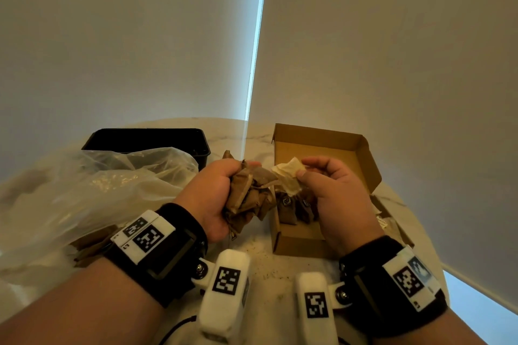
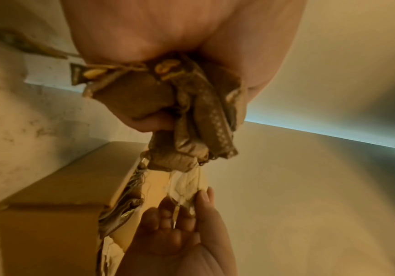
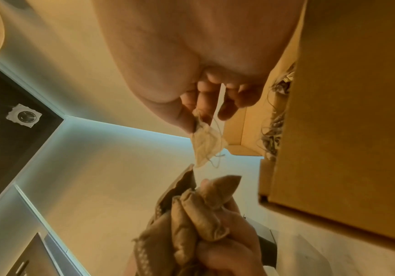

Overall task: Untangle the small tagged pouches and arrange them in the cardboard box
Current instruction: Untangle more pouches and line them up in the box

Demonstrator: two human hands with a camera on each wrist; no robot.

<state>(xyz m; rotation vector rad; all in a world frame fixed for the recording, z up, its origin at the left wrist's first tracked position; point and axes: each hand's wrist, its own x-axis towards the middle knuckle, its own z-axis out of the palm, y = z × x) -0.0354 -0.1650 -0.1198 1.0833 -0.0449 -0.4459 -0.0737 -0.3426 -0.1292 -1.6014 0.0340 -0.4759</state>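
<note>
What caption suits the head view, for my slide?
Left hand grips tangled brown pouches; right hand pinches a pale pouch above the cardboard box.

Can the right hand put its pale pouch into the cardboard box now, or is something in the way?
Probably not yet. The right hand hovers over the open cardboard box, but the pale pouch seems still tied by threads to the brown bundle in the left hand.

Tray (image 1: 145,138) behind bag (image 1: 92,185), left; box (image 1: 322,165) right w/ pouches (image 1: 294,209) in it.

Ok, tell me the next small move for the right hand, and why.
Probably ease the pale pouch gently rightward, away from the bunch of brown pouches in the left hand. The right hand pinches it, and threads seem to link them.
</note>
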